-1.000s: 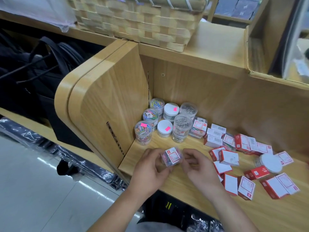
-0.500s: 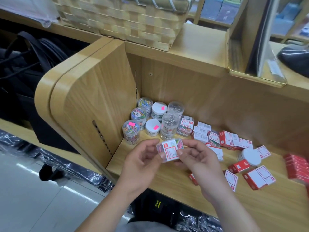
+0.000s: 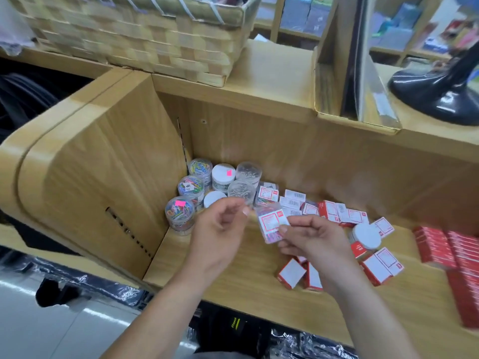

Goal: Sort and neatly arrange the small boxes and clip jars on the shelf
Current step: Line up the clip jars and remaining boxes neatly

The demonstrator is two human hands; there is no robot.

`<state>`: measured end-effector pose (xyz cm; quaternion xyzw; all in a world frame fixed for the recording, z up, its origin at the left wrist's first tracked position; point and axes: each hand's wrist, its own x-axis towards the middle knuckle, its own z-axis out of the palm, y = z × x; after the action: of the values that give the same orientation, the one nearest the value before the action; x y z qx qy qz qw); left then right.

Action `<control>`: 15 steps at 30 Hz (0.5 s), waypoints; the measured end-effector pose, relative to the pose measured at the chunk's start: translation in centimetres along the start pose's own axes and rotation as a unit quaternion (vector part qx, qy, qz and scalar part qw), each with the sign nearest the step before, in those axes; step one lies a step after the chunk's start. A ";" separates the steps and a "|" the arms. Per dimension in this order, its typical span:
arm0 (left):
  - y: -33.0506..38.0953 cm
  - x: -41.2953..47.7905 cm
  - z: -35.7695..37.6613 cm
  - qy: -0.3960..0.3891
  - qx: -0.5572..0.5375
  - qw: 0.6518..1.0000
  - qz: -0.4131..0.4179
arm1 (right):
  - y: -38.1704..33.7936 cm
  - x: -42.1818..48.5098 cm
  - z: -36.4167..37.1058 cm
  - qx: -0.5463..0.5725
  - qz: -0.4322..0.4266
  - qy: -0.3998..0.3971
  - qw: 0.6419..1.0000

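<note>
1. The right hand (image 3: 315,239) now carries the small clear plastic box with a red-and-white label (image 3: 270,224) alone, thumb on the label face and fingers (image 3: 298,221) pinched behind it; half a second ago both hands held it.
2. The left hand (image 3: 220,229) has let go of the box. Its fingers (image 3: 239,207) are loosely curled and released, grasping nothing, just left of the box and apart from it.
3. The box is raised above the light wooden shelf (image 3: 233,278), tilted, label towards the camera, between the two sets of fingers but touching only the right ones.
4. Beyond the left fingers, the round clear plastic jars of paper clips (image 3: 181,212) are grouped in the back left corner of the shelf as before, some with white lids and pink stickers.
5. Past and below the right fingers, the small red-and-white cardboard boxes (image 3: 381,265) lie scattered on the shelf, with a white-lidded jar (image 3: 366,235) among them.
6. Well right of the right hand, a stack of red boxes (image 3: 451,257) now fills more of the view, since the camera has swung closer and rightwards.
7. A woven basket (image 3: 145,35) sits on the upper ledge.
</note>
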<state>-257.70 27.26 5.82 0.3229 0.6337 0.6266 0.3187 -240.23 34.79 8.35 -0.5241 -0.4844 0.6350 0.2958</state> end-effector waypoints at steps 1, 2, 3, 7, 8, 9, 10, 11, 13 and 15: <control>-0.5 0.0 0.0 0.012 0.004 1.000 0.003 | -0.2 1.0 0.2 0.010 0.003 0.037 0.999; -1.2 -0.2 -0.1 0.014 0.011 1.000 0.003 | -0.4 2.2 0.5 0.015 0.001 0.067 0.998; -1.9 -0.5 -0.4 0.009 0.016 1.000 -0.001 | -0.5 3.4 1.0 0.022 -0.001 0.090 0.996; -4.2 -1.8 -1.4 -0.005 0.041 0.999 -0.022 | 0.8 8.3 3.0 -0.031 -0.024 0.135 0.990; -4.3 -2.1 -1.5 -0.009 0.044 0.999 -0.024 | 1.3 9.1 3.3 -0.086 -0.030 0.141 0.986; -4.4 -2.3 -1.7 -0.013 0.045 0.999 -0.027 | 1.7 9.6 3.4 -0.140 -0.038 0.145 0.979; -4.6 -2.5 -2.0 -0.016 0.043 0.999 -0.028 | 1.9 9.8 3.5 -0.186 -0.048 0.146 0.971; -4.8 -2.6 -2.2 -0.017 0.041 0.999 -0.030 | 2.1 10.1 3.4 -0.225 -0.058 0.143 0.962; -5.2 -2.5 -2.6 -0.015 0.040 0.998 -0.037 | 1.9 10.3 3.4 -0.280 -0.076 0.136 0.947; -5.6 -2.4 -2.6 -0.016 0.041 0.998 -0.045 | 1.4 10.4 3.5 -0.298 -0.079 0.123 0.943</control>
<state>-258.46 23.72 0.26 0.3170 0.6676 0.5798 0.3429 -246.25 42.38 3.01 -0.6228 -0.6506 0.3669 0.2329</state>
